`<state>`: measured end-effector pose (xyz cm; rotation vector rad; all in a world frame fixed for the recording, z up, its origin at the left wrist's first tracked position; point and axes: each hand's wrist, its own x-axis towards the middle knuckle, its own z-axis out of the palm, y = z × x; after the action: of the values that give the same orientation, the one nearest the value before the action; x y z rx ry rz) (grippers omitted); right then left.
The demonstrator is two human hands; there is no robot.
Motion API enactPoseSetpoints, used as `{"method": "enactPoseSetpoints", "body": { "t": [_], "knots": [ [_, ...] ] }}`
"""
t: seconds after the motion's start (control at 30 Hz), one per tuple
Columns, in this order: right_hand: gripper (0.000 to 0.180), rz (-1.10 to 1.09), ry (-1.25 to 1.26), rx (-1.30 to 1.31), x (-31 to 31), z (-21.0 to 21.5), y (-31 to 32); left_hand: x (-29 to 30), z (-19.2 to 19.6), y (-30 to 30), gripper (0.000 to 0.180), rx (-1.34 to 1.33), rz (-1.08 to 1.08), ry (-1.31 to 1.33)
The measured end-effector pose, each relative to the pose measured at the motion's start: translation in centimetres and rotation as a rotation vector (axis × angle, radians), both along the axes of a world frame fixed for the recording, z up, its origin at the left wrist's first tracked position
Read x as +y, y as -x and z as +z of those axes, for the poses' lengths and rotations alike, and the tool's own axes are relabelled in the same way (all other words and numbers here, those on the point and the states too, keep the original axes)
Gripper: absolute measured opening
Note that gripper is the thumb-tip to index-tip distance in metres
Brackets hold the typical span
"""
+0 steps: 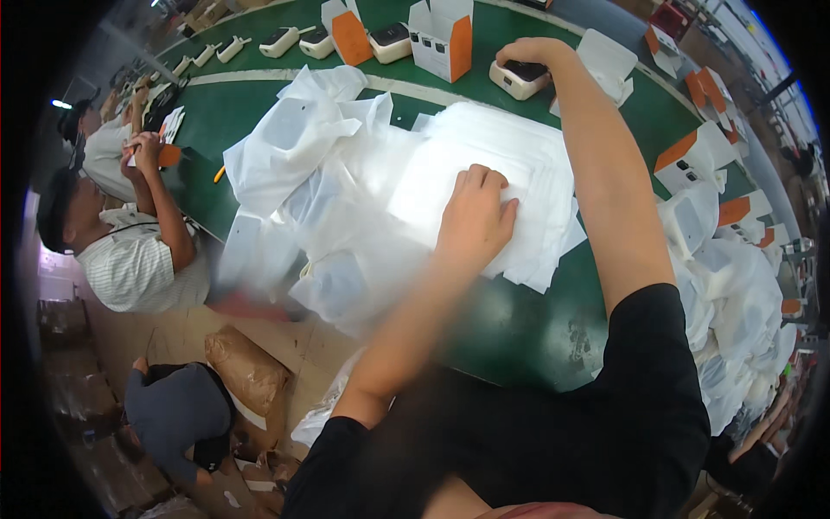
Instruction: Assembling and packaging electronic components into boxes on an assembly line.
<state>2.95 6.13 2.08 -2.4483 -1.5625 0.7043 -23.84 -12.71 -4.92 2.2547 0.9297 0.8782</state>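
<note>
My right hand [529, 53] reaches to the far side of the green table, its fingers closed over the top of a cream-white device with a dark top [519, 84]. My left hand [477, 214] lies on a thick stack of thin white sheets or bags [519, 164], its thumb apart from the bent fingers. To the left of that stack spreads a heap of translucent white bags [333, 199], with rounded shapes showing through some of them. Just right of the device, a white carton [605, 65] stands with its flaps up, partly behind my right forearm.
Along the far conveyor stand similar devices [391, 41] and an orange-and-white carton [441, 43]. At right are several cartons [692, 157] and a pile of bagged items [726, 303]. A co-worker [130, 251] sits at left holding something orange; another person [181, 415] bends beside a brown sack [246, 372].
</note>
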Motion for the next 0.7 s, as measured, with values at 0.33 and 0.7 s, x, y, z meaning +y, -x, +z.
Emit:
{"method": "enactPoseSetpoints", "body": {
  "t": [0.33,0.7],
  "knots": [
    [0.083,0.173,-0.264,-0.379,0.0,-2.1,-3.5,-0.3,1.0,-1.9,0.024,0.032,0.087,-0.181],
    [0.051,-0.260,-1.001,0.764,-24.7,1.6,7.8,1.6,0.5,-1.3,0.011,-0.280,0.138,-0.032]
  ]
}}
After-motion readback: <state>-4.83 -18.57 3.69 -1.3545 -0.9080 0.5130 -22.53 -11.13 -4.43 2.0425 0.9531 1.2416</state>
